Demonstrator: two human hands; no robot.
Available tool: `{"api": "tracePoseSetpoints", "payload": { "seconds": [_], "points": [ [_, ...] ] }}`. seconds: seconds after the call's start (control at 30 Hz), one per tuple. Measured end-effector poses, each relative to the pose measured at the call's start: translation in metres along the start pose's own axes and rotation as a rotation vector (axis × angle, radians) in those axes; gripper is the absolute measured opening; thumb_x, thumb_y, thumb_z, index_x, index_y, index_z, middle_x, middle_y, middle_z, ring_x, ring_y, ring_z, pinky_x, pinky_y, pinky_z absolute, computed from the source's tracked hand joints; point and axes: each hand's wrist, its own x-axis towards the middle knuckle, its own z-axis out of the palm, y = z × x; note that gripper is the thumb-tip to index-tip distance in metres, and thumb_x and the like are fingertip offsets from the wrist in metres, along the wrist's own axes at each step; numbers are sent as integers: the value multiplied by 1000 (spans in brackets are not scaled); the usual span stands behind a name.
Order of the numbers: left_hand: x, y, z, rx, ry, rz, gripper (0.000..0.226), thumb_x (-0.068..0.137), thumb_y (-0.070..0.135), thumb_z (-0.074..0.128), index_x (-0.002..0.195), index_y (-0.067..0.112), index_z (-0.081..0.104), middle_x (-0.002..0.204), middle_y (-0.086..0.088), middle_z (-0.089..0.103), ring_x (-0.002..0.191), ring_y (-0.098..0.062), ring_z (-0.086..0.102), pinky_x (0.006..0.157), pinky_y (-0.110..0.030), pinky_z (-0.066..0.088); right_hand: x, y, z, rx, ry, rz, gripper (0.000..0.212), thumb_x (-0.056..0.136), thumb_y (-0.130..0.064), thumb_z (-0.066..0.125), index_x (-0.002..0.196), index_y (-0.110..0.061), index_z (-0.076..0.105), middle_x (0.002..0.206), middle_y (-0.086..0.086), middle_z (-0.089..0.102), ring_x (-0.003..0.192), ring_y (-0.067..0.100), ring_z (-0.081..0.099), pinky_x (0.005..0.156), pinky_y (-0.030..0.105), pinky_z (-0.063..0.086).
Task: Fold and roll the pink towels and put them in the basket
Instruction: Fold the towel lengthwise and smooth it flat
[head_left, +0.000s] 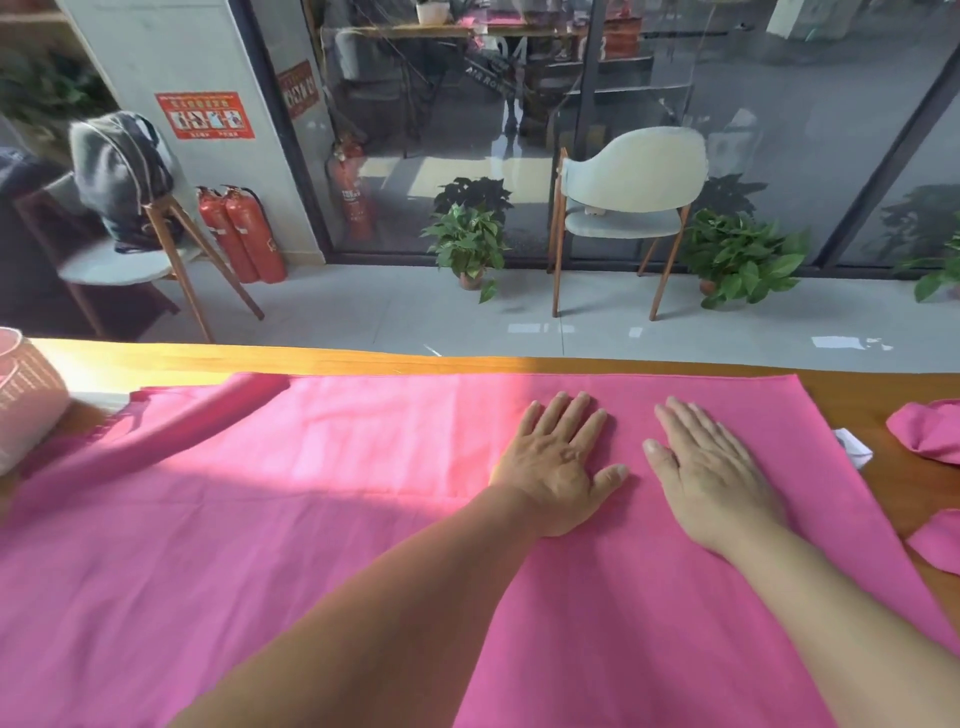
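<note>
A pink towel (311, 519) lies spread across the wooden table (883, 395), its left end rumpled near the basket (26, 405) at the table's left edge. The left hand (558, 462) and right hand (711, 467) rest flat on the towel's right half, side by side, fingers straight and grasping nothing. More pink cloth (930, 431) sits bunched beyond the right edge. The fabric looks thin, light and limp; it should crease readily and slide on the smooth wood, so a fold is best taken by pinching two corners of one edge, with the palms flattening each layer before rolling.
</note>
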Motion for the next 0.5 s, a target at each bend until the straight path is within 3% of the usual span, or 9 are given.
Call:
{"api": "tracePoseSetpoints", "payload": {
  "seconds": [0.07, 0.27, 0.37, 0.43, 0.5],
  "points": [
    [-11, -27, -7, 6, 5, -26, 78, 93, 71, 11, 156, 26, 0, 164, 6, -8, 149, -14, -14, 120, -37, -13, -1, 1, -2, -19, -23, 5, 63, 100, -54, 5, 157, -28, -4, 163, -14, -10, 149, 3, -11, 122, 27, -8],
    [-83, -162, -29, 26, 96, -325, 76, 94, 69, 16, 156, 25, 9, 164, 7, -1, 150, -10, -6, 121, -35, -5, 2, -1, -1, -40, -34, -4, 68, 91, -63, -3, 152, -34, -11, 159, -18, -14, 144, -3, -14, 119, 24, -9],
    [-106, -205, -35, -34, 82, -425, 74, 95, 66, 21, 156, 26, 10, 164, 5, -4, 150, -11, -7, 121, -34, -6, 4, -14, -12, -81, -84, 63, 76, 89, -62, -4, 157, -28, -7, 163, -12, -15, 148, 3, -12, 123, 31, -5],
    [-111, -213, -36, -60, 86, -413, 71, 97, 63, 21, 156, 26, 10, 164, 3, -5, 150, -12, -7, 121, -35, -5, 10, -60, -16, -59, -28, 72, 69, 97, -55, 4, 159, -23, -1, 165, -7, -11, 151, 8, -9, 124, 34, -1],
    [-112, -211, -36, -112, 132, -388, 66, 100, 56, 22, 157, 25, 8, 164, 2, -6, 150, -12, -6, 121, -35, -4, 18, -143, -8, 60, 61, -87, 60, 104, -41, 19, 159, -19, 5, 166, -4, -4, 152, 11, -5, 123, 31, -3]
  ]
}}
